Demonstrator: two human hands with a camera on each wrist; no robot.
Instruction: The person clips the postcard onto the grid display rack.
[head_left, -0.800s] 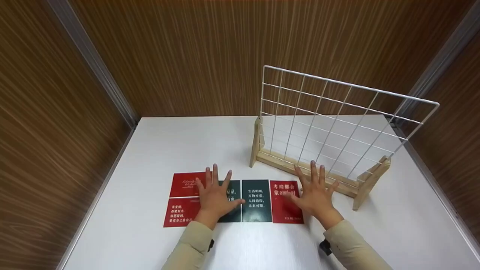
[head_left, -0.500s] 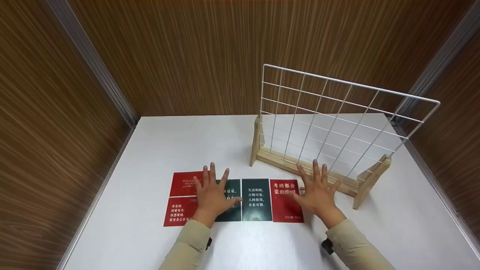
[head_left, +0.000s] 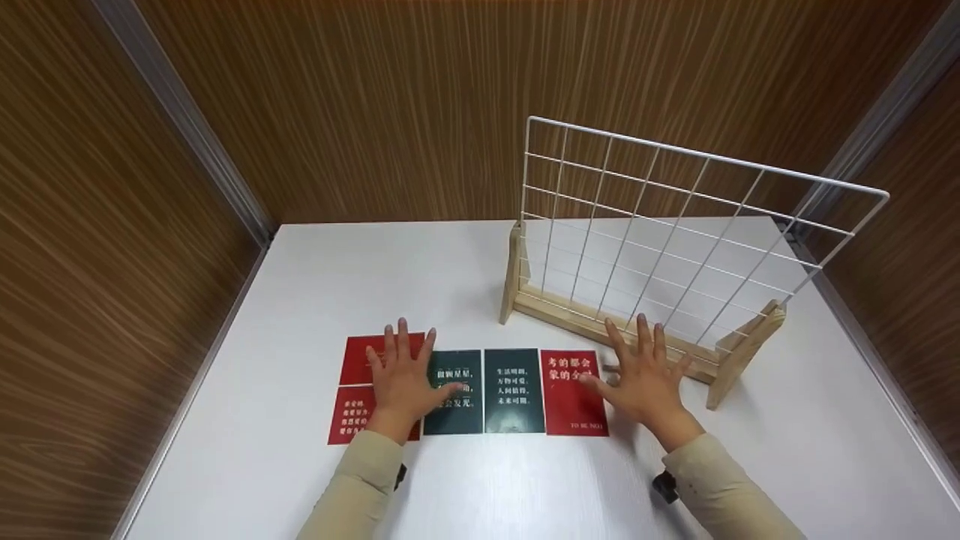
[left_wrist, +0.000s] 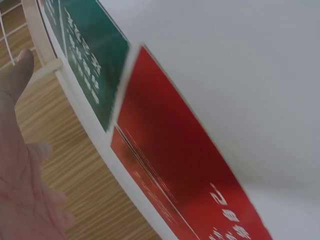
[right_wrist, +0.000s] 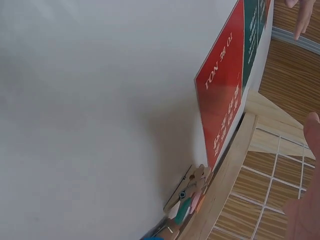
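Observation:
My left hand (head_left: 405, 386) is held above the left cards with its fingers spread, holding nothing. It partly hides an upper red card (head_left: 356, 356) and a lower red card (head_left: 352, 409). To their right lie two dark green cards, a left one (head_left: 454, 421) and a right one (head_left: 514, 416), both with white writing. Another red card (head_left: 574, 409) ends the row. My right hand (head_left: 645, 386), also spread and holding nothing, hovers just right of that card, its thumb over the card's edge. In the right wrist view, small wooden clothespins (right_wrist: 187, 190) lie beside the stand.
A white wire grid (head_left: 660, 217) stands upright in a wooden stand (head_left: 555, 313) behind the right hand. The white table (head_left: 375, 277) is bounded by wood-grain panels (head_left: 405, 112) at the back and both sides.
My hands have moved apart, the left one leftward and the right one slightly rightward, uncovering more of the left green card. The head view has tilted slightly down. Cards and stand have stayed put.

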